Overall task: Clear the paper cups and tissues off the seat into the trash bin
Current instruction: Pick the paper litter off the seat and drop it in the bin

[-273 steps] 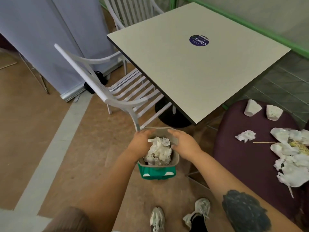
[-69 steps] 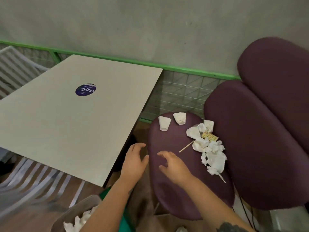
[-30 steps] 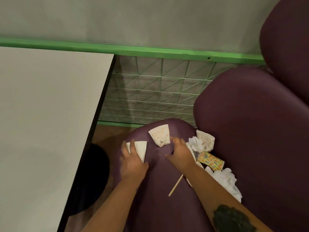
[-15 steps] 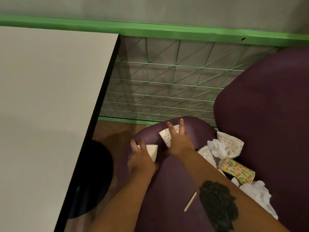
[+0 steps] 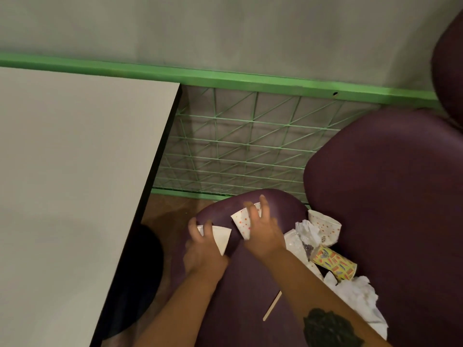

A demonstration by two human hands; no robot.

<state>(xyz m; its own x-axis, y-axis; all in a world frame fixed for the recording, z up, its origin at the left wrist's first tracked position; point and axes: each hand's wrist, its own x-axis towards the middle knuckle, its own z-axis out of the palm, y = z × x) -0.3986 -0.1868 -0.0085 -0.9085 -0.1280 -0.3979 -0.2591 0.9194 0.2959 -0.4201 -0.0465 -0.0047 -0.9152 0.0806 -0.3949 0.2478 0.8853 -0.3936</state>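
On the far end of the purple seat [image 5: 240,291] lie two flattened paper cups. My left hand [image 5: 203,251] grips the plain white cup [image 5: 221,237]. My right hand [image 5: 263,234] has its fingers closed over the dotted white cup [image 5: 241,222]. To the right, against the backrest, lie another dotted cup [image 5: 325,227], a colourful cup [image 5: 334,262] and crumpled white tissues [image 5: 355,299]. A wooden stick [image 5: 272,306] rests on the seat near my right forearm. The trash bin is out of view.
A pale table [image 5: 75,184] with a dark edge stands close on the left, its dark base [image 5: 140,279] below. A green wire fence [image 5: 238,151] and a green rail run behind the seat. The purple backrest [image 5: 390,196] rises at right.
My left hand has closed tighter on the plain cup and my right hand has wrapped over the dotted cup. The view has shifted slightly back.
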